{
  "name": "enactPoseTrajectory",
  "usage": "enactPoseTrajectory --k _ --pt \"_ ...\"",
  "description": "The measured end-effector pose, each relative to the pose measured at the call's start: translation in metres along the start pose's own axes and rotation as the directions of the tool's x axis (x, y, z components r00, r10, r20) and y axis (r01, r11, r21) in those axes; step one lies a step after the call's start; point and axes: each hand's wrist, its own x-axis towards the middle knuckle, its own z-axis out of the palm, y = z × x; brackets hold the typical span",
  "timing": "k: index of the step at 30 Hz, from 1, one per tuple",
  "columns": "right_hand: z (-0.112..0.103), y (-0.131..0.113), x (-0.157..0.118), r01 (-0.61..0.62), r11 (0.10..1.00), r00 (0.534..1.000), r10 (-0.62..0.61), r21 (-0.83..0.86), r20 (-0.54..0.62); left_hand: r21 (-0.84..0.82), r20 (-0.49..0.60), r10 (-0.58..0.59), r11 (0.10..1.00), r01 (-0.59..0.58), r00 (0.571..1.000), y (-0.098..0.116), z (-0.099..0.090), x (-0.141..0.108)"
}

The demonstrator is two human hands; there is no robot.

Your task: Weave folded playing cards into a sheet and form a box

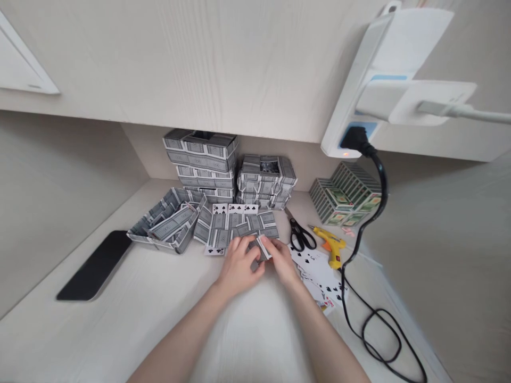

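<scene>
Both of my hands meet at the middle of the table over a small folded playing card piece [261, 249] with a grey patterned back and a white edge. My left hand [241, 266] has its fingers curled at the piece's left side. On its right side, the thumb of my right hand [281, 258] presses near the white edge. Part of the piece is hidden by my fingers. Just beyond lie flat pieces of joined playing cards [219, 236], mostly back side up, with some club and spade faces showing.
Open card box [175, 246] at left, holding card pieces; black phone [96, 266] beside it. Stacked card boxes [205, 159] and a shorter stack [266, 183] stand behind. Rightward are scissors [301, 236], a yellow glue gun [335, 250], loose cards [319, 271], card packs [347, 191] and a black cable [346, 298].
</scene>
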Motion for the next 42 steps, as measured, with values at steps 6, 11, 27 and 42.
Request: enactPoseTrajectory --k 6,11,27,42 --pt "-0.001 -0.002 0.001 -0.036 0.998 0.999 0.036 0.044 0.016 -0.017 -0.027 0.0 1.0 0.0 1.0 -0.001 0.003 -0.001" --pt "-0.001 -0.003 0.001 -0.08 0.993 0.996 0.076 0.092 0.044 -0.021 -0.014 -0.013 1.0 0.013 1.0 -0.001 0.003 -0.001" --pt "0.005 -0.011 -0.006 -0.341 0.837 0.908 0.174 0.428 0.382 0.042 0.013 0.024 0.999 -0.024 1.0 0.0 -0.002 0.0" --pt "-0.011 -0.016 -0.002 -0.132 0.902 0.978 0.049 0.412 0.205 -0.509 -0.029 -0.26 0.835 0.21 0.965 -0.004 -0.01 0.005"
